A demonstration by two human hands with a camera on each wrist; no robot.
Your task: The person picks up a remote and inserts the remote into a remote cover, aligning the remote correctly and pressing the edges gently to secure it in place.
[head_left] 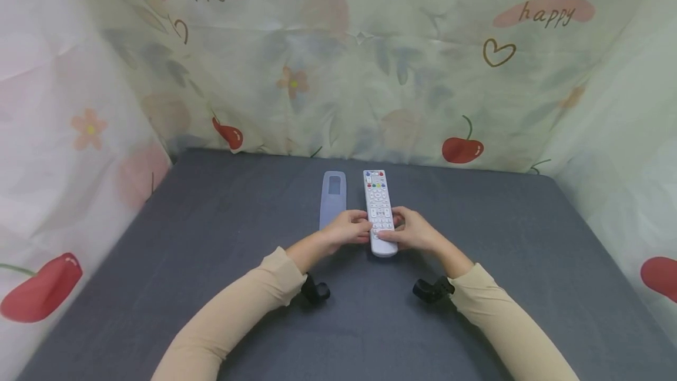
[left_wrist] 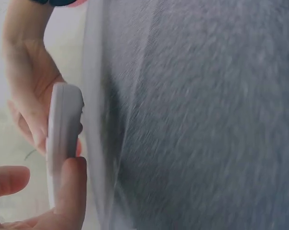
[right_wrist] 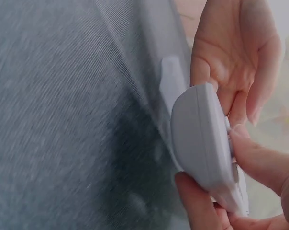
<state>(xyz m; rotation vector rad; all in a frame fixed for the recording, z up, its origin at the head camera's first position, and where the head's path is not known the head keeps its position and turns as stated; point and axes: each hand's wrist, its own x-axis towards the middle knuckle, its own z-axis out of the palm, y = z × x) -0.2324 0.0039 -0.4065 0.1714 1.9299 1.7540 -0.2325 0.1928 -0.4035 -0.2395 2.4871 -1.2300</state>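
A slim white remote control [head_left: 377, 196], its many buttons facing up, is held above the dark table between both hands. My right hand [head_left: 418, 231] grips its right edge near the lower end; in the right wrist view the thumb [right_wrist: 261, 160] lies over the button face and fingers curl beneath. At the left edge is my left hand [head_left: 346, 229]; in the left wrist view one finger [left_wrist: 73, 184] touches the remote's underside while the thumb stands apart from it. Just left lies a long, flat, pale blue-grey piece [head_left: 332, 201] with a darker rectangle near its top, its lower end hidden behind my left hand.
The table [head_left: 211, 240] is covered in dark grey cloth. Behind it hangs a printed curtain [head_left: 359, 75] with cherries and hearts, and similar cloth flanks both sides. Black wrist devices [head_left: 315, 291] sit at both beige sleeves [head_left: 508, 322].
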